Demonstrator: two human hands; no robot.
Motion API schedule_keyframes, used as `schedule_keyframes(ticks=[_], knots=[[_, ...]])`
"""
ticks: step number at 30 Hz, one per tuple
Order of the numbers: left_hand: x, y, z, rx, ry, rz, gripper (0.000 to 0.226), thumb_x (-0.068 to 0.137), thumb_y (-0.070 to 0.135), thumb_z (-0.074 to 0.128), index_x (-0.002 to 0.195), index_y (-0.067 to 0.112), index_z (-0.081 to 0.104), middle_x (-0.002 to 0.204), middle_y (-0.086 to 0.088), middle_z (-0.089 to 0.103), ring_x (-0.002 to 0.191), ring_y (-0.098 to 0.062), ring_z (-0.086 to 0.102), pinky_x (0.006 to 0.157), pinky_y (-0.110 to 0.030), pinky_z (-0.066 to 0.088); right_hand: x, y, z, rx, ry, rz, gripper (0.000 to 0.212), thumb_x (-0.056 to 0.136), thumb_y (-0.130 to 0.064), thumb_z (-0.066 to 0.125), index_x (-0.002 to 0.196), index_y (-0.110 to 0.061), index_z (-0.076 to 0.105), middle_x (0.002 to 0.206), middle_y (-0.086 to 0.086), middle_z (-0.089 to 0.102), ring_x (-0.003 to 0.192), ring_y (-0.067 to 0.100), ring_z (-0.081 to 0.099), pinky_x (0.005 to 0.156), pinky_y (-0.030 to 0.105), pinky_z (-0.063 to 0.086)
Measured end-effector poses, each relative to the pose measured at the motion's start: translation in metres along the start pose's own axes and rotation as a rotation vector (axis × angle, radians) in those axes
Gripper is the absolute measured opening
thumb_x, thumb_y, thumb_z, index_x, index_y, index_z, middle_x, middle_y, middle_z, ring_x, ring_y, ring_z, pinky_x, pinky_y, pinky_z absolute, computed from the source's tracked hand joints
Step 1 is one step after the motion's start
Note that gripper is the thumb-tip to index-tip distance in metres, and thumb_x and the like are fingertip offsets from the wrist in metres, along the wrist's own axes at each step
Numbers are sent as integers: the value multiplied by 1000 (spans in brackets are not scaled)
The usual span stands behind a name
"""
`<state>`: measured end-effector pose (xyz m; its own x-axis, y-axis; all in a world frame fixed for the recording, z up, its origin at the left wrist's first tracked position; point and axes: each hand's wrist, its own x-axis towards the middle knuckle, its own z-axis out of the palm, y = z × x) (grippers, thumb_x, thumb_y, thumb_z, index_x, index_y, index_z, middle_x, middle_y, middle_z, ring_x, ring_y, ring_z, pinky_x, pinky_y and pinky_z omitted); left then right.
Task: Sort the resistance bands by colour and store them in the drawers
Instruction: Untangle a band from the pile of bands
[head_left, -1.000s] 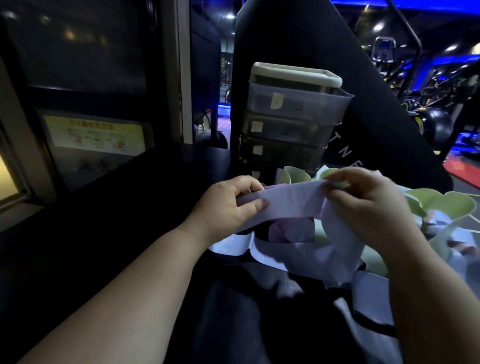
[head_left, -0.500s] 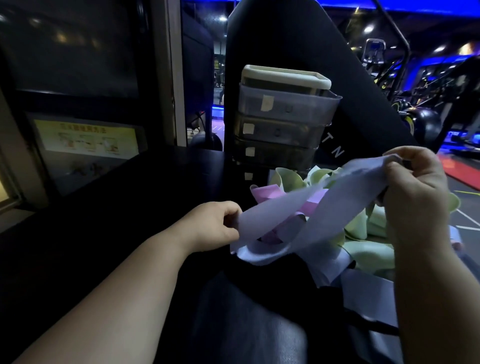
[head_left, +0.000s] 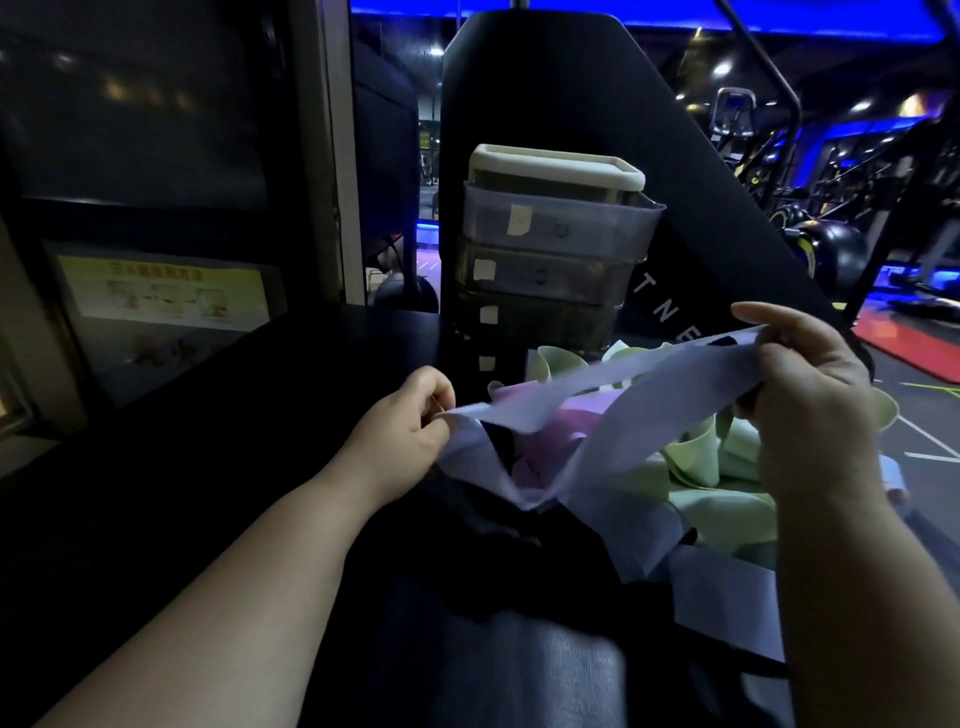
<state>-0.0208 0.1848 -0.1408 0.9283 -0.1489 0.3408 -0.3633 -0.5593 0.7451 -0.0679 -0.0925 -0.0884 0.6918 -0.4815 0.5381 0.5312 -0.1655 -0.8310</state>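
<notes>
The gym was dim, lit by blue strip lights (head_left: 727, 11) along the ceiling. A yellow poster (head_left: 161, 291) hung on the left wall above a dark counter (head_left: 291, 395). Exercise machines (head_left: 733, 117) and a red floor mat (head_left: 914, 347) lay to the right.

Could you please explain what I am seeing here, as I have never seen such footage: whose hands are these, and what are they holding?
There is no machine here. A person wears a camera on the head that looks forward and down, so the single picture shows their own arms. The left hand and the right hand each pinch a pale lilac band, which is stretched between them. Beneath it, on a dark surface, lie green bands and a pink band in a loose heap. Behind them stands a stack of drawers with small labels.
</notes>
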Motion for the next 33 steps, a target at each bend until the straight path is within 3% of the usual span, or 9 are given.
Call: schedule_keyframes(ticks=[3,6,10,12,17,20,26,29,33], knots=[[-2,0,1,13,33,-32,18,95,15,53,85,25,42,66,-3,58,46,-8,57,50,-25,45,1,1,0,-3,7,25,39,89,-1,39,88,-26,69,61,-2,50,50,12,42,46,24,36],[-1,0,1,-10,51,-75,17,97,16,48,87,24,38,76,-8,60,53,-16,63,52,-29,49,1,2,0,10,6,50,37,90,0,39,86,-24,67,67,4,49,48,10,42,43,20,35],[0,1,2,-23,84,-149,3,100,14,40,98,14,38,82,-9,57,55,-21,61,41,-18,43,-1,0,0,11,-15,51,35,88,0,39,85,-23,65,70,-1,52,49,7,48,44,20,36],[1,3,2,-97,100,-182,2,100,14,40,102,13,39,87,-12,60,57,-23,64,40,-21,47,-1,-1,-1,17,-24,54,37,91,3,37,85,-23,64,72,-2,53,49,5,50,43,20,36],[2,4,1,-353,143,-200,17,98,4,49,101,17,38,84,-5,60,50,-8,62,47,-20,50,-1,-3,-2,38,-29,72,37,93,2,35,83,-21,61,72,1,56,52,6,57,43,18,38],[1,4,-2,-483,96,-216,23,96,1,53,92,21,43,92,-5,60,58,-11,64,57,-23,52,-1,-6,-2,47,-21,89,35,92,1,35,81,-21,60,74,4,57,53,8,61,43,17,39],[-6,7,-6,-459,-6,-194,21,88,-3,61,93,17,58,101,-2,65,76,-11,61,74,-25,51,-1,-7,-4,104,-14,105,32,90,2,33,79,-16,58,76,8,57,53,11,61,44,17,40],[-11,12,-13,-484,-17,-223,29,86,-4,62,103,20,60,106,-3,61,83,-14,60,80,-28,51,0,-7,-5,138,3,125,20,86,-10,40,78,-16,58,74,7,56,56,16,59,47,20,41],[-14,28,-25,-610,0,-284,11,93,12,59,101,19,62,100,4,62,89,-11,59,86,-31,48,-3,-10,1,78,51,76,7,73,-19,53,79,-21,57,70,1,55,56,14,56,46,18,43]])
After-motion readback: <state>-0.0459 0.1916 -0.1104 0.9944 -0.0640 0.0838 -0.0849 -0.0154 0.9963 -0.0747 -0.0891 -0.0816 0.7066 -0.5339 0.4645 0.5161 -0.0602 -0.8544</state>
